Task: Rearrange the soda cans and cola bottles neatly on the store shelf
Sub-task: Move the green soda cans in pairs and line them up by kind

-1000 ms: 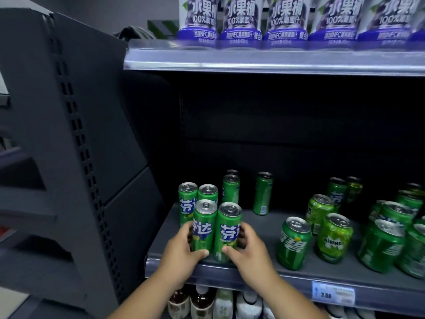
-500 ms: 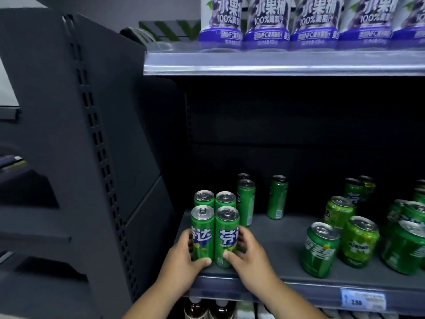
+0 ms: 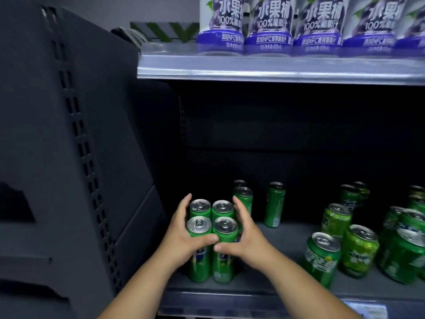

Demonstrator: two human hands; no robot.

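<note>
Palms of left hand (image 3: 181,238) and right hand (image 3: 249,238) cup slim cans (image 3: 224,226).

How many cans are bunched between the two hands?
4: front-left can, front-right can, back-left can, back-right can, squeezed between left hand and right hand. None look hidden.

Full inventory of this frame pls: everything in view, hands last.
lower shelf: one, grey, middle
upper shelf: one, silver, top
slim can block: four, green, lower shelf front left
other slim cans: three, green, behind and right of block
short cans: eight or more, green, scattered right
juice bottles: five, purple-white, upper shelf
price tag: one, blue-white, front rail
side panel: one, dark grey, left
left hand: one, grips block's left side
right hand: one, grips block's right side
</note>
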